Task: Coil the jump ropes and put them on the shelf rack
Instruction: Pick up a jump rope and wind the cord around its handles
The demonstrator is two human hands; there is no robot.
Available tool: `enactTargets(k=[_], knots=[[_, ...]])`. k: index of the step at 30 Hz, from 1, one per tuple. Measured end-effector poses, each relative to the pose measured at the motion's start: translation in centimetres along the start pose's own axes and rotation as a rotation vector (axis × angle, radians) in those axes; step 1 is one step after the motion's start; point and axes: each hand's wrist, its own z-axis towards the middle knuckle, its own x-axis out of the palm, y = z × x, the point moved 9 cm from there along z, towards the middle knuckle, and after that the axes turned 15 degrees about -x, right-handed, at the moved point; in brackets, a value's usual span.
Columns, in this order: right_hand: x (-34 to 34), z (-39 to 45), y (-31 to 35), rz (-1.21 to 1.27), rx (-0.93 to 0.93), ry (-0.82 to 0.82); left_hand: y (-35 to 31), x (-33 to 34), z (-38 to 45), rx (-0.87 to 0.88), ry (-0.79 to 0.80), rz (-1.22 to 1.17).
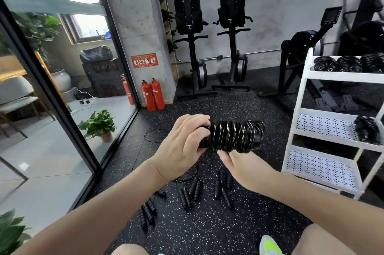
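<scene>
Knees and a neon-green shoe (270, 245) sit at bottom edge, both forearms reaching fwd over the speckled floor (207, 229). Left hand (182, 146) fingers curled round the left end of the coiled jump rope (230, 137), thumb side on top, gripping the handles under the wraps. Right hand (243, 163) is just below the coil's right half; fingertips touch the underside of the wraps, fingers mostly hidden from cam, so can't tell if they pinch the cord or only touch it. Coil is held horizontal at mid-frame, above the floor, black cord wound tight in many turns w/ a looser loop at the right end.

On the floor below the hands: loose jump ropes (199, 190), several pairs of black ribbed handles w/ tangled cords, spread from lower left to centre. One thin cord loop lies further out near the glass wall (62, 99).

Right side: white shelf rack (324, 163), perforated shelves. Top shelf holds three coiled bundles (349, 63) side by side; middle shelf has one coiled bundle (366, 132) at its right end.

Background: two red fire extinguishers (152, 94) by the concrete pillar, potted plant (99, 125) behind the glass, black gym machines (212, 43) against the back wall.
</scene>
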Motion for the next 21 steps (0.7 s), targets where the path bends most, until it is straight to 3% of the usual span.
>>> enactTargets(k=[4,9,11,16,21], knots=[[0.0,0.4,1.7,0.065,0.073,-0.1,-0.1,0.3,-0.1,-0.041,-0.011,0.006],[1.1,-0.3,4.2,0.098,0.222,0.144,0.8,1.4,-0.8,-0.099,0.043,0.047],[-0.4,-0.5,6.5,0.106,0.2,0.165,1.1,2.0,-0.8,-0.14,0.084,0.072],[-5.8,0.2,8.9,0.039,0.134,0.06,1.4,3.5,-0.9,-0.253,0.215,0.118],[-10.3,0.6,7.3,0.004,0.059,-0.069,1.6,3.3,-1.7,-0.215,0.283,0.059]])
